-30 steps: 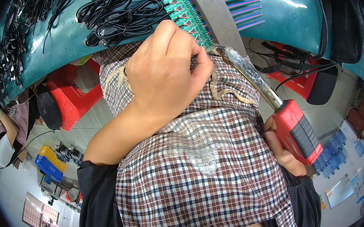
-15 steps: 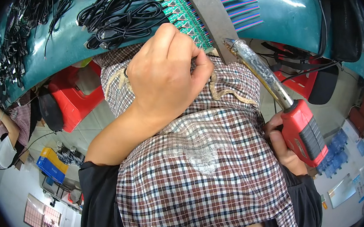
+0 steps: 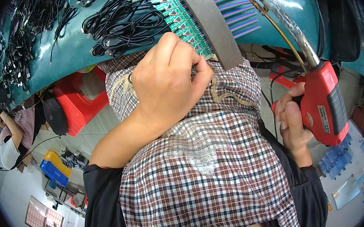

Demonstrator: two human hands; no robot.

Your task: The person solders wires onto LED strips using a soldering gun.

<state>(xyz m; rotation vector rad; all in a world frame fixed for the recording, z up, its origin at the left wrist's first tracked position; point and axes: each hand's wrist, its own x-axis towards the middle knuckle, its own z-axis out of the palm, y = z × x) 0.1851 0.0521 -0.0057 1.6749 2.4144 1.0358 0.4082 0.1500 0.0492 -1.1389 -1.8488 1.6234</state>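
My left hand (image 3: 170, 77) is closed in a pinch at the near end of a strip of green circuit boards (image 3: 187, 25); what its fingertips hold is hidden. A dark flat bar (image 3: 210, 23) lies across the strip. Multicoloured striped wires (image 3: 240, 15) stick out from the bar's right side. On the right, my right hand (image 3: 294, 122) grips a red soldering gun (image 3: 323, 104), with a metal barrel and a thin brass-coloured tube. Its tip points up and left, above the wires and apart from the boards. Black coiled cables (image 3: 128, 31) lie left of the boards.
A green table mat (image 3: 68, 48) covers the work surface. More black cables (image 3: 14, 51) are heaped at far left. Red stools (image 3: 76, 104) stand under the table edge. Another person (image 3: 11, 134) sits at left. A black pouch-like thing (image 3: 342, 28) hangs at the right edge.
My right hand has raised the soldering gun up and to the right, taking its tip off the dark bar's near end. My left hand keeps its pinch at nearly the same place.
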